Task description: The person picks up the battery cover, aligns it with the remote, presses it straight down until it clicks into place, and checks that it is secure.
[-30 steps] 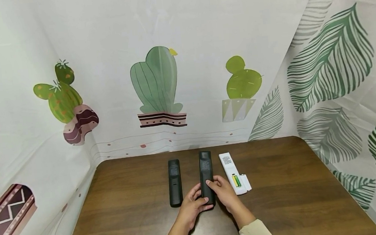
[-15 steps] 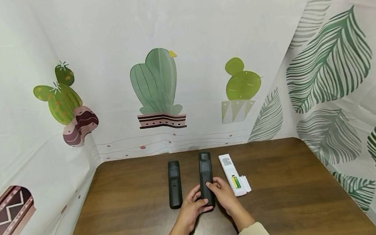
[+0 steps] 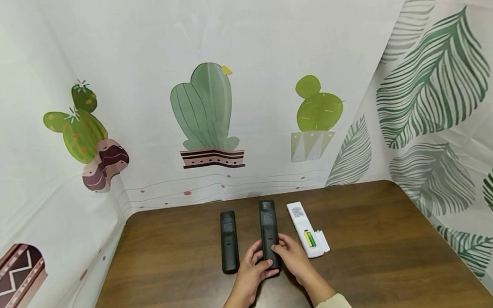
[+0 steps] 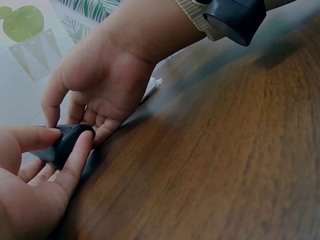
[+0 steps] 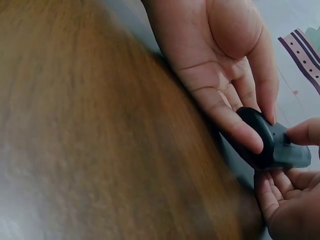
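A black remote control (image 3: 268,220) lies back side up between my two hands, its notched battery cover facing me. My left hand (image 3: 250,273) grips its near end, thumb on the back and a finger across the end; the left wrist view shows the rounded end of the black remote (image 4: 74,137) there. My right hand (image 3: 294,257) holds the right side, the thumb pressing on the back just below the cover's notch and the fingers curled along the edge. In the right wrist view the fingers of both hands surround the black remote (image 5: 265,137), hiding its underside.
Another black remote (image 3: 229,243) lies back up to the left. On the right is a white remote (image 3: 297,214), two batteries (image 3: 309,238) exposed in its compartment and its white cover (image 3: 321,241) at its side. Behind the wooden table (image 3: 159,259) hangs a printed curtain (image 3: 266,123).
My right thumb has slid down the back of the remote toward its near end, uncovering the notch. The left hand keeps its grip; the other remotes stay put.
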